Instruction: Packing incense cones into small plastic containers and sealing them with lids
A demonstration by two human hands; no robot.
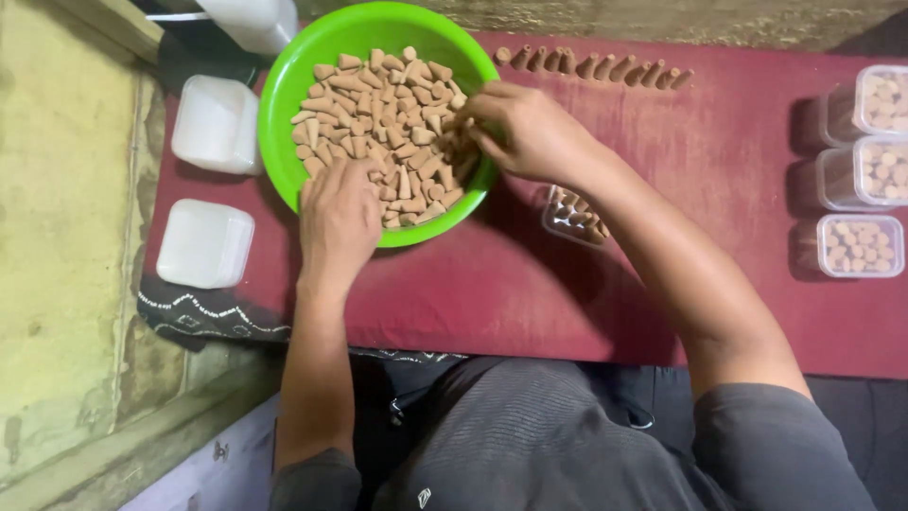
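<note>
Both hands were in the green bowl of tan cones. Left hand lay over the near rim, fingers curled into the pile. Right hand crossed the right rim, fingertips pinching cones. A half-filled clear box sat just beside the bowl; open maroon cloth lay rightward before three filled boxes.

A dark red cloth is covering the work surface across the frame's middle; a worn yellowish floor is showing at left.
</note>
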